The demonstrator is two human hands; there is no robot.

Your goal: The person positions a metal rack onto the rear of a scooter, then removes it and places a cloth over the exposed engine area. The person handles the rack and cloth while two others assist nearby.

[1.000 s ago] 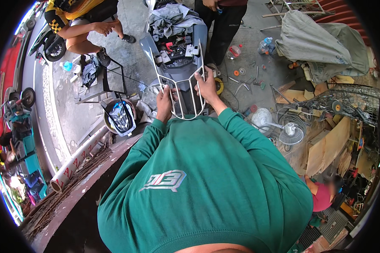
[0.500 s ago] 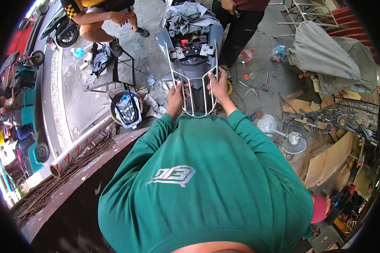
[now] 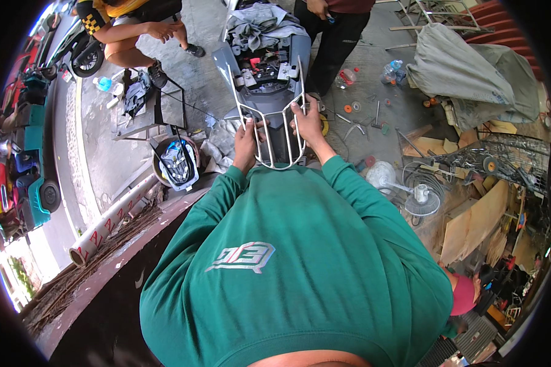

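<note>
A white tubular metal rear rack (image 3: 278, 168) lies over the tail of a grey motorcycle (image 3: 298, 50), its two long arms reaching forward along the tail's sides. My left hand (image 3: 246, 145) is closed round the rack's left tubing, the thumb on top. On the right side, my right hand (image 3: 308, 124) grips the tubing a little farther forward. Most fingertips are hidden under the tubes. The motorcycle's seat area is uncovered, showing wires and dark parts (image 3: 268, 68). A grey cloth (image 3: 260, 24) is heaped just ahead of it.
At the far left a person (image 3: 134, 33) crouches beside a low metal stand (image 3: 142, 116); another person (image 3: 333, 43) stands close right of the motorcycle. Tools (image 3: 354, 130) and bottles (image 3: 393, 70) litter the floor rightward. A fan (image 3: 421, 200) lies nearer, and a basin (image 3: 179, 165) sits left.
The whole view has shifted slightly, so the surroundings sit farther left. Both hands keep their hold on the rack, which shows no clear movement against the motorcycle.
</note>
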